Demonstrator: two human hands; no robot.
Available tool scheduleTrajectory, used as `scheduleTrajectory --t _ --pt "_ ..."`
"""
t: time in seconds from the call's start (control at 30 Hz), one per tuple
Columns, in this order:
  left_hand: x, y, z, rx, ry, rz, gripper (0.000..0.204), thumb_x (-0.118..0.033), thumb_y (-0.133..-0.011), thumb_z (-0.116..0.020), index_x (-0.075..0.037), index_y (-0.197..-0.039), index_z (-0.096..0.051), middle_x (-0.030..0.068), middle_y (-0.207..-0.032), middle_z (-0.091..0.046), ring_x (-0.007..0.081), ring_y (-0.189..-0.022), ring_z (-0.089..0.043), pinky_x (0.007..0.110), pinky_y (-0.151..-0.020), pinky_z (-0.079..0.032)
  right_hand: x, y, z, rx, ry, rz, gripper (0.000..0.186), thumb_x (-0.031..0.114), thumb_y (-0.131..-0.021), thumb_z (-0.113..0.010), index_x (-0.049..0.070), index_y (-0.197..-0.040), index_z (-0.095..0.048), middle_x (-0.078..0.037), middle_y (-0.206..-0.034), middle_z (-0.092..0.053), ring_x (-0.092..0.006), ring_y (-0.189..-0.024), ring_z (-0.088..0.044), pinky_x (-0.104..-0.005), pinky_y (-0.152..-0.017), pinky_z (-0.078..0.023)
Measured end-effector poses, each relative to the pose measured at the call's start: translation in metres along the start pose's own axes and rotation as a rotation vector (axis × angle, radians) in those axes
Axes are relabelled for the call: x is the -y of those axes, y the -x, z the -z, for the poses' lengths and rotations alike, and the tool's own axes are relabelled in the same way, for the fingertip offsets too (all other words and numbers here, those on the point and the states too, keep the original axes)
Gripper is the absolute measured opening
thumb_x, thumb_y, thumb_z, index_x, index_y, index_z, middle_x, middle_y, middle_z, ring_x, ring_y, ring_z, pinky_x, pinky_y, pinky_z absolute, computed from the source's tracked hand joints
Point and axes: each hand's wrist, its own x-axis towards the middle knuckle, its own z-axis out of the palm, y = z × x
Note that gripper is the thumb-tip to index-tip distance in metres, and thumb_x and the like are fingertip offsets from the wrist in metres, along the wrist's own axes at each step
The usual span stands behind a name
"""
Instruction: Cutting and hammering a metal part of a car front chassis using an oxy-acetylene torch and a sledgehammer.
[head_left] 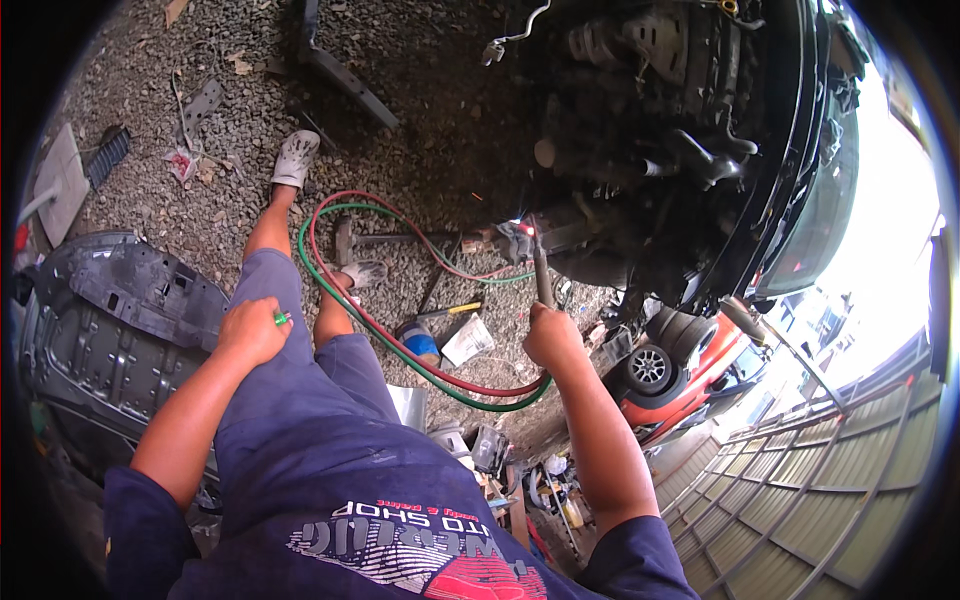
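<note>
My right hand (553, 338) is wrapped round the handle of a gas cutting torch (543, 275), held upright in the picture. At its tip a bright glow (527, 228) meets the end of a dark metal part (565, 236) sticking out from the stripped front of a car (700, 240). A red hose (470, 384) and a green hose (497, 406) loop from near that hand across the gravel. My left hand (250, 333) rests on my thigh, closed on a small green lighter (281, 319). Its fingers hide most of the lighter.
A long-handled hammer (345, 242) lies near my feet. A grey metal bar (350, 85) lies further off on the gravel. Large dark panels (120, 310) stand at the left. Wheels (650, 368), an orange-red car (695, 385) and a blue-banded round container (418, 343) are to the right.
</note>
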Motion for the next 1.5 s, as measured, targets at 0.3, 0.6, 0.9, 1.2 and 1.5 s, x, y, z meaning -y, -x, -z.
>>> scheduleTrajectory --t 0.3,0.6,0.9,1.2,1.5 --pt "-0.007 -0.007 0.019 0.011 -0.002 -0.017 0.034 -0.037 -0.096 -0.079 -0.005 -0.107 -0.078 0.0244 -0.103 -0.080 0.0464 -0.103 -0.077 0.058 -0.093 -0.059 0.000 -0.021 0.020 0.027 0.067 0.000 0.030 0.010 -0.102 -0.057 0.003 -0.128 -0.071 -0.030 -0.115 -0.079 -0.0475 -0.110 -0.079 -0.0567 -0.097 -0.064" --pt "-0.002 -0.020 0.064 -0.049 0.020 -0.072 0.033 -0.035 -0.094 -0.082 -0.003 -0.097 -0.074 0.0246 -0.092 -0.078 0.0481 -0.094 -0.076 0.059 -0.086 -0.058 0.014 -0.043 0.044 0.097 0.153 0.046 0.028 0.012 -0.104 -0.057 0.003 -0.125 -0.072 -0.031 -0.114 -0.078 -0.0485 -0.110 -0.078 -0.0579 -0.097 -0.063" --pt "0.006 -0.038 0.101 -0.018 0.071 -0.077 0.032 -0.034 -0.094 -0.083 -0.003 -0.095 -0.073 0.0240 -0.088 -0.077 0.0484 -0.090 -0.075 0.059 -0.083 -0.058 0.031 -0.067 0.074 0.153 0.157 -0.002 0.032 0.014 -0.105 -0.056 0.004 -0.131 -0.072 -0.029 -0.120 -0.078 -0.0480 -0.114 -0.077 -0.0578 -0.100 -0.063" --pt "0.005 -0.049 0.119 0.003 0.076 -0.079 0.032 -0.032 -0.094 -0.083 -0.002 -0.094 -0.073 0.0244 -0.088 -0.076 0.0484 -0.089 -0.075 0.059 -0.082 -0.058 0.048 -0.064 0.098 0.218 0.146 -0.024 0.034 0.011 -0.102 -0.057 0.003 -0.132 -0.071 -0.030 -0.123 -0.078 -0.0474 -0.117 -0.077 -0.0565 -0.102 -0.063" --pt "0.001 -0.052 0.124 0.011 0.069 -0.088 0.031 -0.032 -0.094 -0.083 -0.002 -0.094 -0.073 0.0229 -0.087 -0.077 0.0477 -0.089 -0.075 0.059 -0.083 -0.058 0.042 -0.058 0.099 0.227 0.121 -0.023 0.031 0.011 -0.099 -0.060 0.002 -0.128 -0.071 -0.030 -0.122 -0.078 -0.0469 -0.116 -0.077 -0.0554 -0.101 -0.063"
